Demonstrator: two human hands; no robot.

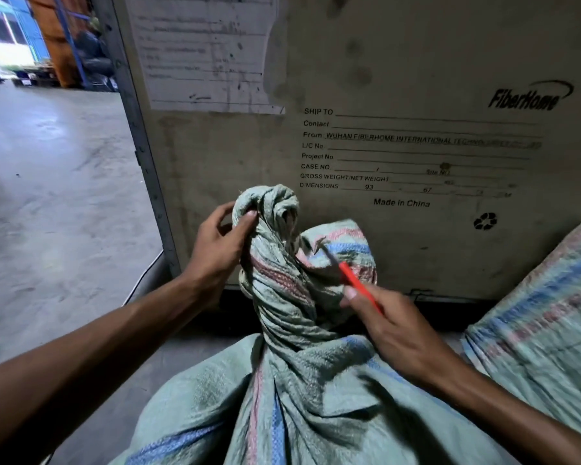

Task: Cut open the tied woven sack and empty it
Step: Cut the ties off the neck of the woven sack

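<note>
A green woven sack point(302, 391) with red and blue stripes stands in front of me, its neck twisted up into a knot point(275, 209). My left hand point(215, 250) grips the left side of the twisted neck just below the knot. My right hand point(393, 330) holds a red-handled cutter point(353, 280), and its blade tip touches the fabric right of the knot.
A large dirty shipping crate point(383, 146) with printed labels stands directly behind the sack. A second striped sack point(544, 307) leans at the right. Bare concrete floor point(54, 196) stretches away on the left, with racks far back.
</note>
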